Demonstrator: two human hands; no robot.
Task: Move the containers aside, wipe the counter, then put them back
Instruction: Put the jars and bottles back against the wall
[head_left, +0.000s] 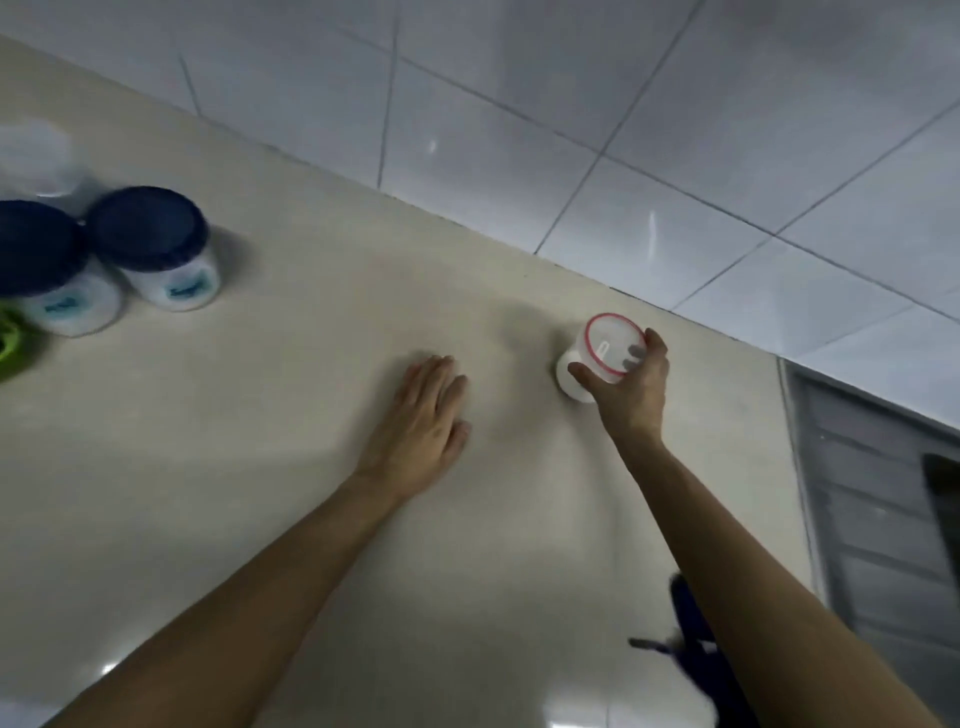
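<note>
**Hand closes on red-rimmed container at the counter's back edge**

A person's right hand wraps around a small white plastic container with a clear, red-rimmed lid, right of centre in the frame, thumb on its near side and fingers curled over the lid's far rim. The container stands on the pale beige stone counter, close to where the counter meets the glossy white tiled wall. The left hand lies flat on the bare counter at mid-frame, palm down, fingers extended and held loosely together, holding nothing. Well apart, at the left edge of the frame, two white round jars with dark blue lids stand side by side, with a blurred whitish container behind them and part of a green object beside them. A dark blue item, too blurred to identify, shows beside the right forearm at lower right.
</note>
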